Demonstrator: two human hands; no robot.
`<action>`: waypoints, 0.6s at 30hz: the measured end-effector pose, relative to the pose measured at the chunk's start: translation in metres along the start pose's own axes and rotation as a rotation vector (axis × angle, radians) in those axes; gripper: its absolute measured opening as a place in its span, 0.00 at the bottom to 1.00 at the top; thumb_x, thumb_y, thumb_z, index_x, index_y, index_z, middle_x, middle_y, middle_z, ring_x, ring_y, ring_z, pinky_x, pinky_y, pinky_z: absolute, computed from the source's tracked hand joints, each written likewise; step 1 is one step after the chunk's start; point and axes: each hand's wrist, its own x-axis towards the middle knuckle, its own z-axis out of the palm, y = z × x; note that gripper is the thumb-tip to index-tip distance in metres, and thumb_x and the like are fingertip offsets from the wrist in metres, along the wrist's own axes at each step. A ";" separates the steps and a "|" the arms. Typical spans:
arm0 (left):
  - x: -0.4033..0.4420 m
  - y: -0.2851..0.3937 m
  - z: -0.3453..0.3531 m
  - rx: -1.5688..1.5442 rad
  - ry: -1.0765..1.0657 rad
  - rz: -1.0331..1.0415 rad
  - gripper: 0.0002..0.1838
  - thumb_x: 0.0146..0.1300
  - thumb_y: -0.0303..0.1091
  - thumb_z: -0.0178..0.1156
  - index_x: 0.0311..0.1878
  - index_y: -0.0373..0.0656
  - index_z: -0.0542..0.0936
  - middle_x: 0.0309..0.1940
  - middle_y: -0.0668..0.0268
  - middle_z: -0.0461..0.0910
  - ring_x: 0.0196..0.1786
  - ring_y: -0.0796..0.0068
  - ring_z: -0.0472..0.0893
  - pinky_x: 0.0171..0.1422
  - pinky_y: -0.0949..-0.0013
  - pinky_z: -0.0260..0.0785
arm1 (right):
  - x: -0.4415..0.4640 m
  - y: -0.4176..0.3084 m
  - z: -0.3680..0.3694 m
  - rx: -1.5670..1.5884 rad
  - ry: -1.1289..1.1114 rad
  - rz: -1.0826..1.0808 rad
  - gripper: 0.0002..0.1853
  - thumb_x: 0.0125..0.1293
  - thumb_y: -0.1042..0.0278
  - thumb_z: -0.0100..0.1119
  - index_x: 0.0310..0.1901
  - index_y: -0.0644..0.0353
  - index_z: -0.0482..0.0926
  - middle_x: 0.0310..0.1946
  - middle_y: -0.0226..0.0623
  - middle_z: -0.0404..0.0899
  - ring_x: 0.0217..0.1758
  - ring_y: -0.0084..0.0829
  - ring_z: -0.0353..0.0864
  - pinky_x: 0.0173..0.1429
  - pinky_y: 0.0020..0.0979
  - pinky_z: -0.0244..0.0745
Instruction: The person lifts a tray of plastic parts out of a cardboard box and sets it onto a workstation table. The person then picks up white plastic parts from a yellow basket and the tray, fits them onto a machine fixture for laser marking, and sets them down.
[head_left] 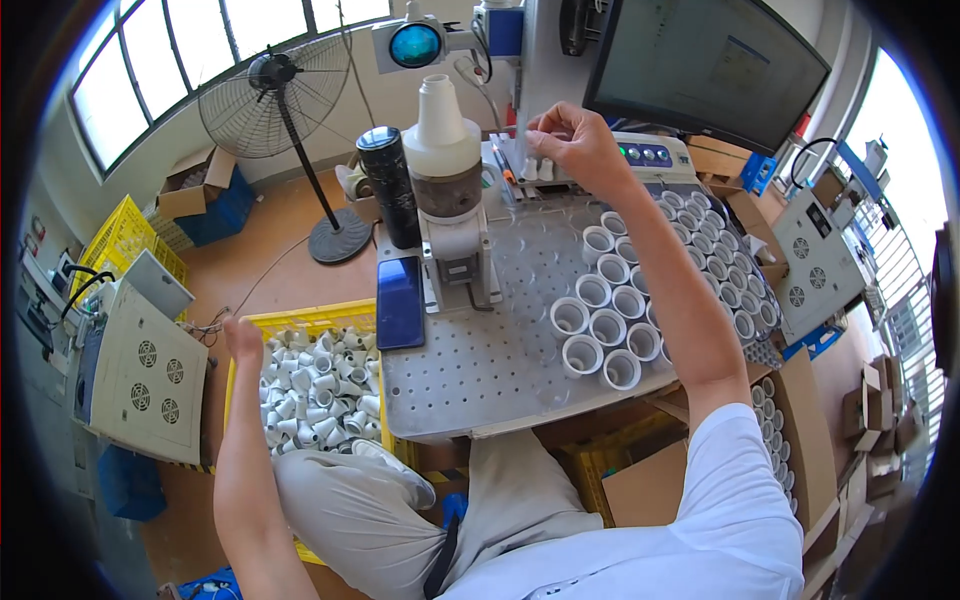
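Note:
My right hand (570,140) reaches to the back of the perforated metal table (460,390), its fingers curled into a pinch. Just below the fingertips stand small white pieces (538,168); whatever the pinch holds is too small to make out. My left hand (243,340) hangs by the near-left rim of a yellow crate (300,318), with its fingers mostly hidden. Many loose white cup-like fittings (318,385) fill that crate. Rows of white plastic cups (608,327) stand upright on the table under my right forearm.
A white cone-topped fixture (440,140) stands on the table beside a black tumbler (388,185) and a phone (400,303). A lens head (415,46) hangs above. Behind are a monitor (705,70) and button panel (645,155). A fan (285,130) stands left.

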 end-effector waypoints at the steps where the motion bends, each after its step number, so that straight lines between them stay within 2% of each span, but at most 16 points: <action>1: -0.024 0.020 -0.029 0.206 -0.003 -0.074 0.22 0.60 0.40 0.48 0.51 0.32 0.74 0.46 0.40 0.76 0.56 0.42 0.73 0.62 0.48 0.62 | -0.005 0.004 -0.018 -0.268 -0.114 0.123 0.12 0.60 0.65 0.66 0.37 0.65 0.78 0.44 0.42 0.82 0.44 0.28 0.80 0.53 0.30 0.75; 2: -0.043 0.036 -0.046 0.228 -0.080 -0.161 0.21 0.61 0.38 0.47 0.50 0.31 0.74 0.50 0.39 0.75 0.58 0.41 0.73 0.63 0.48 0.63 | -0.010 0.008 -0.032 -0.530 -0.227 0.248 0.14 0.60 0.64 0.67 0.40 0.65 0.78 0.45 0.43 0.82 0.46 0.30 0.80 0.55 0.32 0.75; 3: -0.053 0.046 -0.052 0.252 -0.156 -0.248 0.20 0.61 0.37 0.47 0.49 0.31 0.75 0.53 0.38 0.75 0.60 0.40 0.72 0.64 0.48 0.63 | -0.018 0.014 -0.042 -0.541 -0.218 0.258 0.14 0.60 0.64 0.67 0.40 0.65 0.78 0.45 0.43 0.82 0.46 0.30 0.80 0.55 0.32 0.75; 5: -0.042 0.028 -0.027 0.238 -0.182 -0.174 0.20 0.62 0.37 0.47 0.49 0.30 0.74 0.53 0.37 0.74 0.58 0.39 0.73 0.64 0.48 0.63 | -0.040 0.036 -0.054 -0.781 -0.509 0.310 0.21 0.56 0.60 0.68 0.47 0.65 0.78 0.47 0.47 0.82 0.51 0.40 0.80 0.58 0.36 0.73; 6: -0.038 0.021 -0.017 0.231 -0.194 -0.113 0.20 0.62 0.36 0.47 0.49 0.30 0.74 0.53 0.37 0.74 0.57 0.39 0.74 0.63 0.48 0.64 | -0.051 0.049 -0.057 -0.786 -0.508 0.316 0.21 0.56 0.60 0.68 0.47 0.65 0.78 0.47 0.47 0.82 0.51 0.40 0.80 0.58 0.36 0.73; 7: -0.048 0.076 -0.037 0.236 -0.348 -0.118 0.20 0.62 0.35 0.47 0.52 0.30 0.74 0.56 0.37 0.72 0.60 0.39 0.72 0.65 0.49 0.64 | -0.063 0.064 -0.057 -0.858 -0.565 0.349 0.24 0.55 0.60 0.68 0.50 0.64 0.77 0.49 0.48 0.81 0.54 0.43 0.79 0.60 0.37 0.72; 8: -0.042 0.077 -0.028 0.234 -0.346 -0.119 0.20 0.62 0.35 0.47 0.52 0.30 0.74 0.56 0.37 0.72 0.60 0.39 0.72 0.65 0.49 0.64 | -0.071 0.071 -0.056 -0.927 -0.623 0.377 0.26 0.54 0.60 0.68 0.53 0.64 0.76 0.51 0.49 0.80 0.57 0.47 0.78 0.62 0.39 0.70; 10: -0.033 0.064 0.004 0.480 -0.412 0.219 0.20 0.62 0.33 0.47 0.52 0.29 0.74 0.57 0.37 0.71 0.61 0.40 0.71 0.66 0.50 0.63 | -0.079 0.071 -0.053 -0.966 -0.648 0.419 0.28 0.54 0.61 0.68 0.55 0.63 0.75 0.52 0.49 0.80 0.58 0.47 0.77 0.63 0.38 0.70; 12: -0.039 0.064 0.024 0.400 -0.376 0.178 0.19 0.61 0.32 0.47 0.51 0.28 0.73 0.56 0.37 0.72 0.60 0.39 0.71 0.65 0.50 0.64 | -0.078 0.068 -0.047 -1.001 -0.675 0.432 0.29 0.54 0.61 0.68 0.58 0.62 0.74 0.53 0.49 0.79 0.59 0.47 0.76 0.64 0.38 0.69; 14: -0.084 0.140 -0.030 0.461 -0.519 0.195 0.19 0.61 0.32 0.47 0.51 0.28 0.74 0.56 0.39 0.72 0.59 0.37 0.71 0.63 0.50 0.66 | -0.073 0.059 -0.047 -1.068 -0.689 0.426 0.29 0.53 0.61 0.67 0.57 0.62 0.75 0.53 0.50 0.79 0.59 0.48 0.76 0.64 0.39 0.69; 18: -0.088 0.095 -0.019 0.296 -0.591 0.083 0.18 0.60 0.30 0.48 0.50 0.29 0.76 0.53 0.42 0.74 0.57 0.40 0.74 0.60 0.51 0.68 | -0.049 0.033 -0.050 -0.986 -0.559 0.402 0.29 0.52 0.60 0.65 0.56 0.62 0.76 0.50 0.49 0.80 0.55 0.46 0.78 0.61 0.38 0.71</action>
